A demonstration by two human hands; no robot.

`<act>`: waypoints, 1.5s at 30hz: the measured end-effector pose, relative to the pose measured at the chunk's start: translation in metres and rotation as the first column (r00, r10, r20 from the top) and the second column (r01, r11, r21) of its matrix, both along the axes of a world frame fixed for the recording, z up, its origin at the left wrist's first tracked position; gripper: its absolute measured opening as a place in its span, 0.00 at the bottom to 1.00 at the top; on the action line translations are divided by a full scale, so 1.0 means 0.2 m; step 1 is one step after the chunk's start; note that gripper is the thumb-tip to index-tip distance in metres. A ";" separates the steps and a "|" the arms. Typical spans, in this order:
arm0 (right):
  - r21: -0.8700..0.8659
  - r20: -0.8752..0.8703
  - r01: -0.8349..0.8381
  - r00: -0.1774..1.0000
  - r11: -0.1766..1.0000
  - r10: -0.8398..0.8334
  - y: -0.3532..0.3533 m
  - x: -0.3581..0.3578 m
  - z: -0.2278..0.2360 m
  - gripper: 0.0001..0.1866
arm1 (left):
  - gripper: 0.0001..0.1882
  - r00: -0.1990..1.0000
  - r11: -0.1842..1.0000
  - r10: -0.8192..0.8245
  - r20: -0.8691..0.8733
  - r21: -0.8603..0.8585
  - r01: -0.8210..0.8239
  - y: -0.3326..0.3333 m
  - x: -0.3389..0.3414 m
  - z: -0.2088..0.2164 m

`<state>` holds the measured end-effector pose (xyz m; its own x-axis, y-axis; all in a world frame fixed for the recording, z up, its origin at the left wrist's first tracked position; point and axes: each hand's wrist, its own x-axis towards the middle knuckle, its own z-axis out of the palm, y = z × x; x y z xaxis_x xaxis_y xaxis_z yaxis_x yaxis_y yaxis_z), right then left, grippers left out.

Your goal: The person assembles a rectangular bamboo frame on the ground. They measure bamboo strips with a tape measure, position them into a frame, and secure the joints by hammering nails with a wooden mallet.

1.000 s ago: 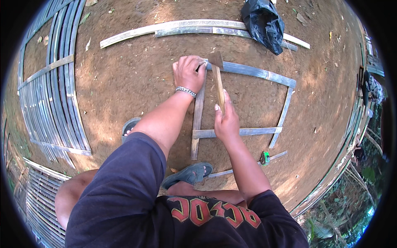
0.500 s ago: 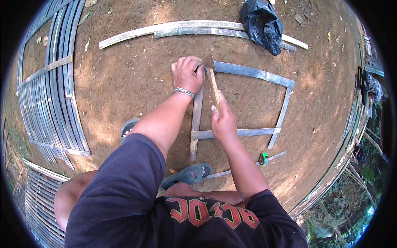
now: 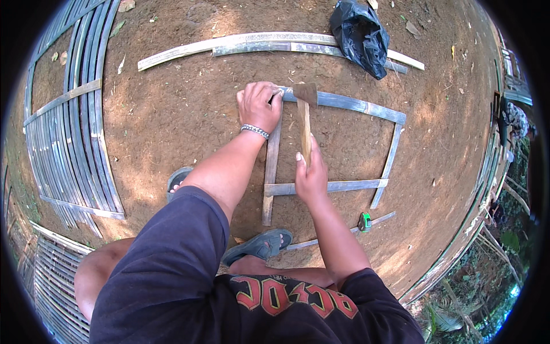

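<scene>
Black plastic bag (image 3: 360,35) lies beyond the hammer (image 3: 305,117).

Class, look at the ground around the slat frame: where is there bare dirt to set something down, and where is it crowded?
Bare dirt lies inside the slat frame, and between the left hand and the bamboo panel. The frame's top-left corner is crowded: the left hand presses there and the right hand holds the hammer over it. The black bag covers the long slats.

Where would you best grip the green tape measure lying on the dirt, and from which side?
Take the green tape measure by its compact case, from above, fingers across its two flat sides. It lies on bare dirt beside a thin strip, clear of the right hand.
</scene>
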<state>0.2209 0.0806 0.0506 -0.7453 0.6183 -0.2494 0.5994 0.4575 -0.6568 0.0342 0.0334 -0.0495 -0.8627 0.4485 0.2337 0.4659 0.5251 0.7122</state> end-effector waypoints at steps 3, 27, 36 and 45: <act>-0.164 0.030 0.144 0.990 0.976 -0.141 -0.04 0.12 -0.07 0.29 | 0.05 1.000 1.000 -0.008 -0.002 -0.020 0.007 0.01 0.00 -0.01; -0.528 -0.079 0.444 0.823 0.724 -0.562 -0.16 0.36 -0.26 0.33 | 0.05 0.998 1.000 -0.011 -0.059 -0.023 0.010 0.02 0.01 -0.02; -0.494 -0.041 0.432 0.855 0.754 -0.517 -0.16 0.38 -0.30 0.30 | 0.06 0.998 1.000 -0.012 -0.055 -0.029 0.010 0.02 0.02 -0.02; -0.433 -0.055 0.408 0.878 0.804 -0.476 -0.15 0.39 -0.31 0.31 | 0.06 0.998 0.999 -0.015 -0.060 -0.039 0.013 0.03 0.02 -0.02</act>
<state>0.2987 0.0504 -0.0105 -0.4644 0.7624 -0.4508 0.5486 -0.1520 -0.8222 0.0374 0.0386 -0.0531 -0.8411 0.4701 0.2675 0.5149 0.5443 0.6622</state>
